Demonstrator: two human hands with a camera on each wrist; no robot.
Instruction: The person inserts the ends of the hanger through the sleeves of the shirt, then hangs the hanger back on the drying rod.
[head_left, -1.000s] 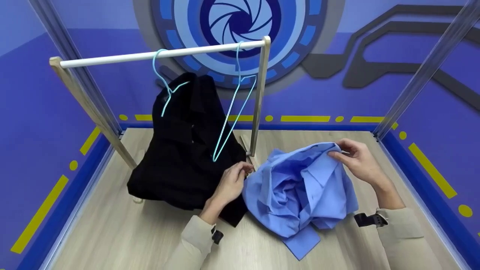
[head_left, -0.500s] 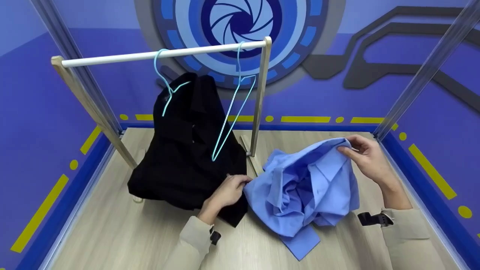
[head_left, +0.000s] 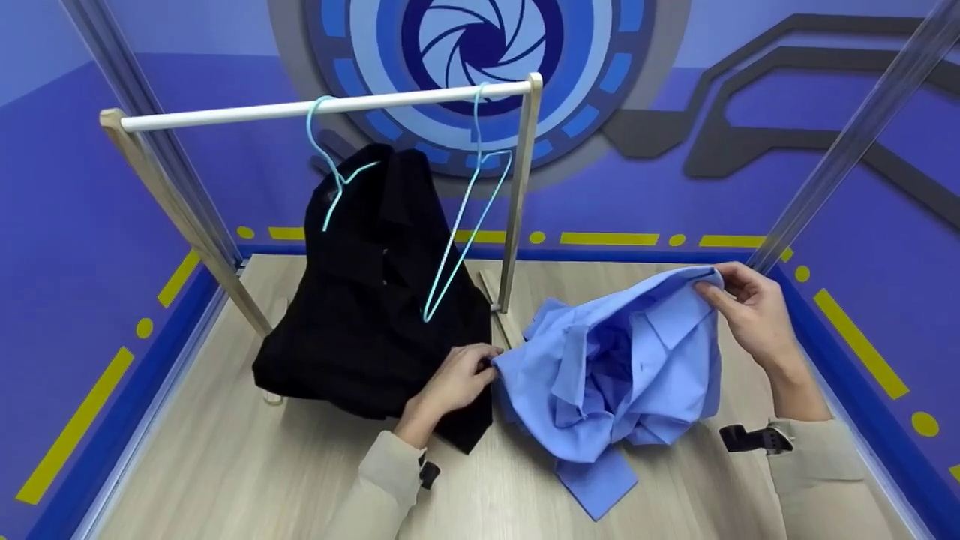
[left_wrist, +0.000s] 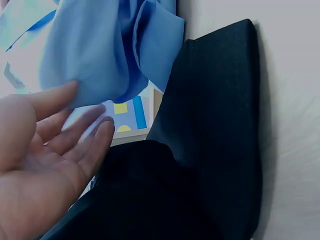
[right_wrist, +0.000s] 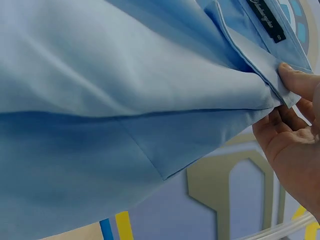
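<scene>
A light blue shirt (head_left: 660,375), bunched and partly lifted off the wooden tabletop, spans the space between my hands. My right hand (head_left: 757,311) pinches its upper right edge between thumb and fingers; a dark label (right_wrist: 267,19) shows inside the collar in the right wrist view. At the shirt's left edge, my left hand (head_left: 457,379) holds the cloth with thumb and fingertips, and in the left wrist view the thumb (left_wrist: 57,97) lies against the blue fabric. One sleeve end (head_left: 598,484) rests on the tabletop. The left forearm passes close to a black shirt (head_left: 360,322).
The black shirt hangs by a light turquoise hanger (head_left: 319,139) from the white bar (head_left: 247,116) of a wooden-legged rack. A second turquoise hanger (head_left: 457,255) hangs bare near the right post (head_left: 520,195). Blue walls surround the tabletop (head_left: 225,450).
My right hand has moved up and to the right, stretching the blue shirt's edge wider. My left hand has shifted slightly down and taken hold of the shirt's left edge.
</scene>
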